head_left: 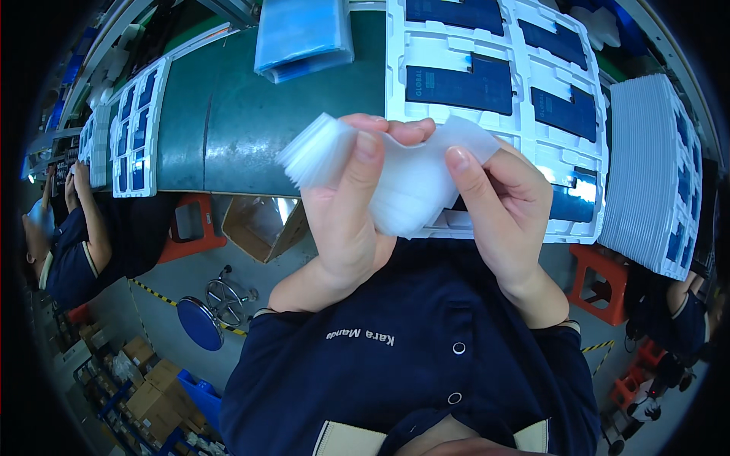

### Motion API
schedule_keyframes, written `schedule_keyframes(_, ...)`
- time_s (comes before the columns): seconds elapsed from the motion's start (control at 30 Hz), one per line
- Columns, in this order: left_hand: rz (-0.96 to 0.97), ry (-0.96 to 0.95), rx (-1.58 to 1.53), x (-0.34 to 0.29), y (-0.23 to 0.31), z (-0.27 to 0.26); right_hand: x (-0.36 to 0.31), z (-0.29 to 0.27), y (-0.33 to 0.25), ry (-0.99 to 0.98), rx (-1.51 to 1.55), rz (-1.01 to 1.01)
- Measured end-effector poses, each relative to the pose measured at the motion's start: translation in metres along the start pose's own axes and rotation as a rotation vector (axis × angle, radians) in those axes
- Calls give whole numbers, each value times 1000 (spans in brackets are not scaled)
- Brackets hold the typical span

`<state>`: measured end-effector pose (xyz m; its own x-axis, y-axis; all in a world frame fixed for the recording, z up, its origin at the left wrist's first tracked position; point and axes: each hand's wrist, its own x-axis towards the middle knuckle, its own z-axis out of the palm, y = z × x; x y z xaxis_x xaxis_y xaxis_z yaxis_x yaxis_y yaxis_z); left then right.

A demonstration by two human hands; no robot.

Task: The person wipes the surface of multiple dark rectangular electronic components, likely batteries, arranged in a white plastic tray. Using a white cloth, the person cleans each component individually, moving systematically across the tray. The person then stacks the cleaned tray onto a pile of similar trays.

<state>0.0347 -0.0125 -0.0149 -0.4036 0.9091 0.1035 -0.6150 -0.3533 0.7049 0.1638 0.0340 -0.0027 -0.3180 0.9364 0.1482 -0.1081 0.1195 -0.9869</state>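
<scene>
A thick stack of thin, milky white plastic sheets or sleeves (411,186) is bent between my two hands, above the near edge of the bench. My left hand (346,194) grips its left part, thumb in front and fingers behind, with the layers fanned out at the upper left. My right hand (498,201) pinches the upper right corner between thumb and fingers. Behind my right hand lies a white moulded tray (395,61) with several dark, L-shaped flat battery packs (460,85) in its pockets. The hands cover part of its near left side.
On the green bench (258,129) a bundle of blue-tinted clear plastic bags (304,42) lies at the far middle. A tall stack of white trays (646,167) stands at right, a filled tray (139,129) at left. Below are a cardboard box (262,224) and a round stool (200,323). People sit at both sides.
</scene>
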Motion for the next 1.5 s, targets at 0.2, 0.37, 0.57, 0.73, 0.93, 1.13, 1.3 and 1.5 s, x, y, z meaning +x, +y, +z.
schedule_keyframes(0.2, -67, 31, 108, 3, 5, -6, 5, -7, 7, 69, -30, -167)
schedule_keyframes(0.37, -17, -5, 100, 14, 20, -10, 7, -33, -4, 51, -17, -47)
schedule_keyframes(0.57, -9, -132, 570, 17, 32, -10, 8, -40, -1, 123, 0, 48)
schedule_keyframes(0.73, -93, -531, 1653, 3, 39, 8, 5, -67, 6, 200, -157, 50)
schedule_keyframes(0.93, -61, -548, 1635, 13, 34, 12, 11, -81, 3, 181, -30, -63)
schedule_keyframes(1.13, -69, -818, 1460, 15, 66, 11, 13, -65, -1, 161, -83, 46)
schedule_keyframes(1.3, -163, -1082, 1371, 14, 84, 3, 4, -62, 2, -80, -545, -78)
schedule_keyframes(1.5, -117, -1059, 1313, 8, 63, -2, 10, -70, -4, -208, -625, -99)
